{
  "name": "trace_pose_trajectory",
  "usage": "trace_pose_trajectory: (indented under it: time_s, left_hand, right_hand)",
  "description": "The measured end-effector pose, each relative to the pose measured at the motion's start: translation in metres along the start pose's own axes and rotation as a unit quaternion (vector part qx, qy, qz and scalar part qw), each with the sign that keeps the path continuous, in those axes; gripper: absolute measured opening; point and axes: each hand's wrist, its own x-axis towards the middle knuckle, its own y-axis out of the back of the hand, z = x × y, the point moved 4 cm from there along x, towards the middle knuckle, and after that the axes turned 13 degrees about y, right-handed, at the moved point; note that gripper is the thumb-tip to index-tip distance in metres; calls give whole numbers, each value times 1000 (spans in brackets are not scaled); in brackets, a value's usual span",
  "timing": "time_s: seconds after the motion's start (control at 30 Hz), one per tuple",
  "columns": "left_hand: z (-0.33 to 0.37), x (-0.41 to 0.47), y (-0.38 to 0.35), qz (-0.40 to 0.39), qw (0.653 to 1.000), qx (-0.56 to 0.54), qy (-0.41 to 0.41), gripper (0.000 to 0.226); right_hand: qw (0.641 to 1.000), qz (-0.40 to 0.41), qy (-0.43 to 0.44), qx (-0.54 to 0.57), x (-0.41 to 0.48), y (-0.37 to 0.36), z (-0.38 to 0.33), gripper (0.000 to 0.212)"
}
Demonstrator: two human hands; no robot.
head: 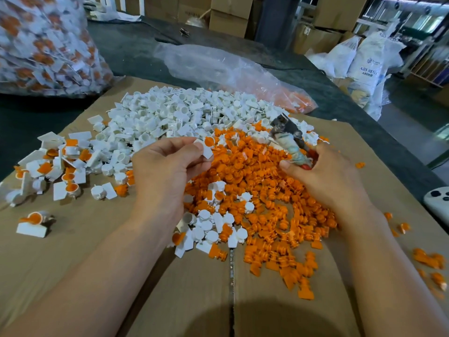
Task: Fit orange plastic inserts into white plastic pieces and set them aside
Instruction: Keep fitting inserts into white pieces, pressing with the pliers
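A warehouse of stacked cartons [228, 18] and sacks [364, 64] was seen behind a dark table [133, 49], over which a cardboard sheet [97, 251] lay flat.

A white piece [206, 150] was pinched between the thumb and fingertips of the left hand [167, 166]. An orange insert [209, 141] was seated at its cup end, just above the pinch. Whether it was pressed fully home could not be told.

The right hand [323, 176] was clenched round the wrapped handle of a tool [289, 142]. Its metal head stood up beyond the knuckles, to the right of the held piece. Below and between the two grips the orange pile [267, 190] was spread. Beyond the left fingertips lay the white pile [170, 113], and out to the left of that hand the fitted pieces [60, 166] were scattered.

The pinch was judged light, being taken on the flat tab only. A tap or squeeze from the tool could therefore twist the piece free and drop it into the orange pile, where a half-fitted one would be lost among loose parts. A tilted insert could be jammed or cracked if forced. The thumb was held close to the cup and could be struck. Stray whites were mixed in below the left wrist, so unfitted ones could be swept across into the fitted pieces.
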Motion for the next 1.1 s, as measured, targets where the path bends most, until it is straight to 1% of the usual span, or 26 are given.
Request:
trace_pose_trajectory:
  time_s: [0.17,0.33,0.43,0.57,0.73,0.93,1.03,1.1]
  left_hand:
    - [2,-4,-3,-3,998,59,-15,18]
    - [2,-9,-8,-19,987,148,-63,30]
    - [1,-9,-8,-22,982,173,-72,33]
    - [1,-9,-8,-30,983,173,-60,33]
    - [-1,-8,-10,-47,988,143,-25,36]
    - [-1,-7,-8,-41,990,135,-19,35]
    - [-1,-6,-6,-36,991,126,-7,28]
    - [0,-5,-4,-38,994,101,9,16]
  right_hand:
    - [1000,-24,-1,-8,3,-8,5,53]
    - [998,-55,14,-38,4,-16,3,54]
    - [996,-72,13,-45,5,-20,3,56]
    - [994,-100,11,-53,6,-27,5,69]
    - [992,-112,12,-59,5,-29,5,80]
    - [991,-123,7,-58,4,-30,4,83]
    - [991,-120,13,-59,4,-30,5,81]
    - [991,-118,19,-58,4,-30,4,78]
